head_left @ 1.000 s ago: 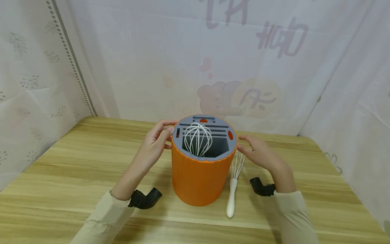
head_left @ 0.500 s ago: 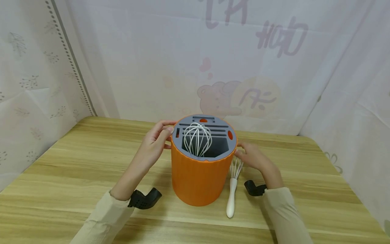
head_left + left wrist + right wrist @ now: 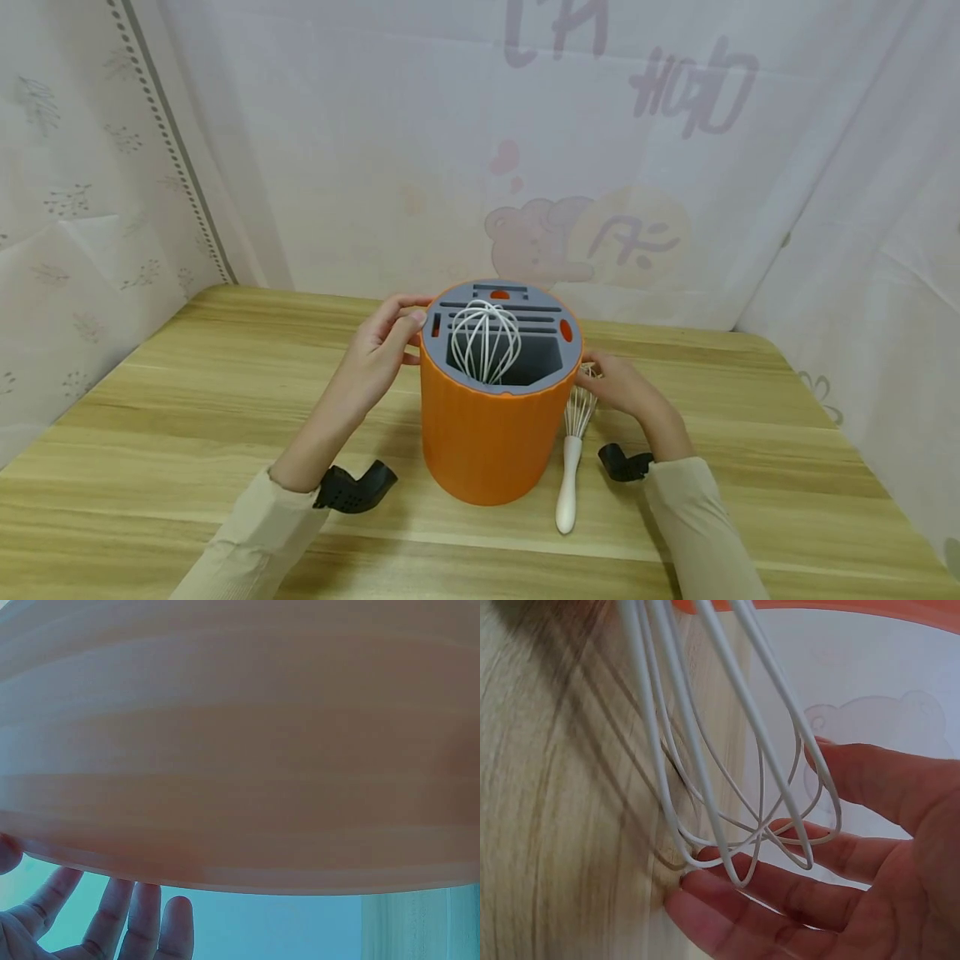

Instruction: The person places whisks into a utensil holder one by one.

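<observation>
An orange ribbed utensil holder with a grey slotted top stands upright in the middle of the table. My left hand touches its left side, thumb near the rim; in the left wrist view the fingers spread fairly straight along the wall. One whisk stands in the large compartment, its white wires up and its handle hidden. Right of the holder is a second whisk, handle towards me. My right hand is at its wire end, with thumb and fingers spread around the wires.
The wooden table ends at a pale printed curtain behind, with more curtain on both sides. A black wrist camera mount sits below my left hand, another below my right.
My right hand has moved left and inwards, from beside the holder's rim to the wire end of the second whisk. My left hand and the holder have stayed in place.
</observation>
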`<act>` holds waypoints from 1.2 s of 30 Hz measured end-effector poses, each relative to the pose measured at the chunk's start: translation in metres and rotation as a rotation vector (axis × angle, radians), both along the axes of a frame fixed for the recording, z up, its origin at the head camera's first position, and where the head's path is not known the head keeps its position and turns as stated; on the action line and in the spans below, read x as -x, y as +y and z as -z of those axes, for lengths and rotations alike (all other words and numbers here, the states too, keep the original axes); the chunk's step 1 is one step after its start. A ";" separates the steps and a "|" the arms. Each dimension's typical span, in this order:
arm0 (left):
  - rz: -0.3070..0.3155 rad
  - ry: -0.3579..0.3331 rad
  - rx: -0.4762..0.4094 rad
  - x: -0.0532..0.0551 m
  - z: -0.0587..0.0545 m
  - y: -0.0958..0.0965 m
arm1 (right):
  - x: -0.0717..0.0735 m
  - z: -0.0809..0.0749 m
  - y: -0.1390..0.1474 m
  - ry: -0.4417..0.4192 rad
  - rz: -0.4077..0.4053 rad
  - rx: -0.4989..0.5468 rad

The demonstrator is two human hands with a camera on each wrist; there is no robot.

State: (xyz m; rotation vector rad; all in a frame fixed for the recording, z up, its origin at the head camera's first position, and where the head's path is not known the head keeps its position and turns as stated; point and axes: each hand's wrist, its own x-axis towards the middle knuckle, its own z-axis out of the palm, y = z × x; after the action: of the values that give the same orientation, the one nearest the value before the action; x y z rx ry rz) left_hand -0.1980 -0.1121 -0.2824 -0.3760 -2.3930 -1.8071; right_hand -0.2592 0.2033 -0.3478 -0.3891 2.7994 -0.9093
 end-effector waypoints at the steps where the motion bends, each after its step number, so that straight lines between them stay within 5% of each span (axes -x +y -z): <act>1: -0.001 0.000 0.001 0.000 0.000 0.000 | 0.000 0.000 0.000 -0.005 0.001 0.003; 36: -0.004 0.010 -0.007 -0.001 -0.001 0.002 | 0.002 -0.001 0.000 -0.102 0.105 0.117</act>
State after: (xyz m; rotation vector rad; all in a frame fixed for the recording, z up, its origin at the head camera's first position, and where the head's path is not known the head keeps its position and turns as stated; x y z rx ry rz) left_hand -0.1971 -0.1104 -0.2814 -0.3782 -2.3782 -1.8067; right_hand -0.2610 0.2035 -0.3464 -0.2067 2.7035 -1.0872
